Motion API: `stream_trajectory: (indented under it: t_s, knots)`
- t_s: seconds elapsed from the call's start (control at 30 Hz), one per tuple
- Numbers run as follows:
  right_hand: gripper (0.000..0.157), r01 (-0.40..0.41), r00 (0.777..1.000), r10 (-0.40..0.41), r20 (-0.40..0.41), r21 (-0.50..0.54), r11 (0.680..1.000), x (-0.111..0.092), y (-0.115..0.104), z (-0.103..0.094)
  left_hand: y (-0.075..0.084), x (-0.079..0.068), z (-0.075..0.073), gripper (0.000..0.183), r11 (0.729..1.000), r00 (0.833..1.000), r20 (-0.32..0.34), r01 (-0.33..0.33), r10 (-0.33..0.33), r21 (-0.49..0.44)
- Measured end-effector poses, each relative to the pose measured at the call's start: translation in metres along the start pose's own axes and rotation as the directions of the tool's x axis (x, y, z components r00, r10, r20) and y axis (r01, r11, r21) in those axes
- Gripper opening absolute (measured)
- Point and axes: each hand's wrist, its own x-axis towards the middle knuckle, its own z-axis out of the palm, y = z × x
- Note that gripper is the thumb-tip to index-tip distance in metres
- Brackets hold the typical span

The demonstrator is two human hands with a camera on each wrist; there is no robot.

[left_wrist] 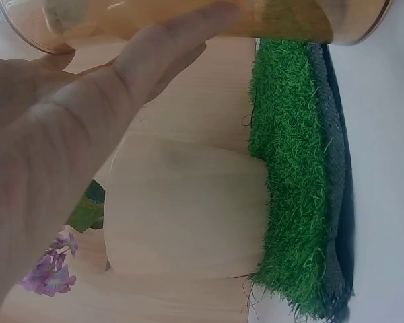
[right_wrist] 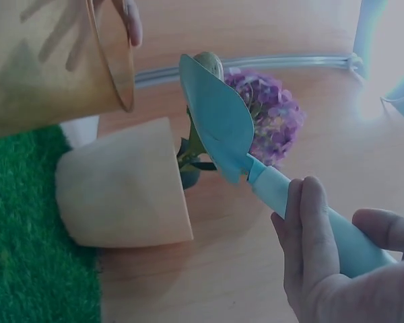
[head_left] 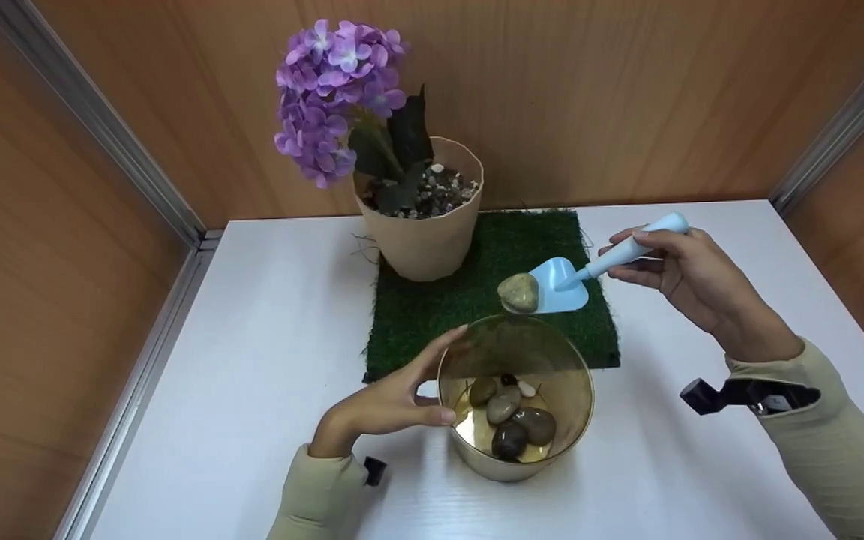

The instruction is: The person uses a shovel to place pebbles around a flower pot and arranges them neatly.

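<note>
My right hand (head_left: 691, 281) grips a small light-blue trowel (head_left: 561, 286) by its handle, also seen in the right wrist view. A mottled greenish stone (head_left: 518, 292) lies on the blade, above the far rim of an amber glass container (head_left: 592, 401). My left hand (head_left: 391, 401) holds the container's left side, thumb near the front and fingers toward the back. Several brown, grey and dark pebbles (head_left: 533, 426) and a small white one (head_left: 526, 388) lie at its bottom. In the left wrist view the hand (left_wrist: 87, 108) lies against the glass.
A beige pot (head_left: 424, 244) with purple flowers (head_left: 338, 97) and gravel stands behind, on a green artificial-grass mat (head_left: 439, 319). The white table (head_left: 274, 315) is bounded by wood-look panels (head_left: 589, 97) at the back and sides.
</note>
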Motion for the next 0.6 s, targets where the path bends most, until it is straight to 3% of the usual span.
stream_trajectory:
  t_s: [0.23, 0.6]
  knots:
    - [0.027, 0.002, 0.996, -0.001, -0.089, 0.019, 1.000, 0.015, 0.014, -0.014, -0.001, 0.000, 0.000, 0.093, 1.000, 1.000, -0.007, 0.013, -0.013, 0.006]
    - [0.040, 0.010, 0.972, -0.017, -0.236, -0.028, 1.000, 0.038, 0.057, -0.024, -0.001, 0.000, 0.001, 0.094, 1.000, 1.000, -0.003, 0.014, -0.014, 0.015]
